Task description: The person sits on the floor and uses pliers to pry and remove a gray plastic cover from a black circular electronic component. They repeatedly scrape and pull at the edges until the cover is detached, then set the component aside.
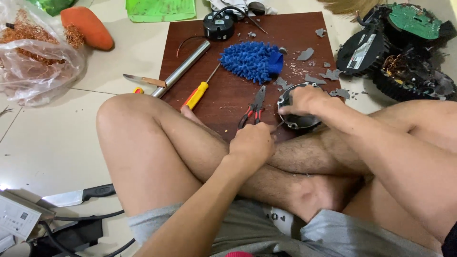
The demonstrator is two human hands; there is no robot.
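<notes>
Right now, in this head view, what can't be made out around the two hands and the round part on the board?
- Thin tool in the left hand: the fist covers its handle; only a slim tip shows.
- Round dark casing: the right hand covers its top; its inside is hidden.
- Red-handled pliers: the left hand hides the handle ends.
- Knife on the floor: the thigh cuts off its handle end.

A blue mop head (253, 61) lies on a brown board (285, 33) among grey shards (305, 54), beside a yellow screwdriver (200, 91) and metal tube (183, 67). Copper wire fills a plastic bag (33, 57) near an orange lump (87, 26); a knife (78, 195) rests on floor tiles.
</notes>
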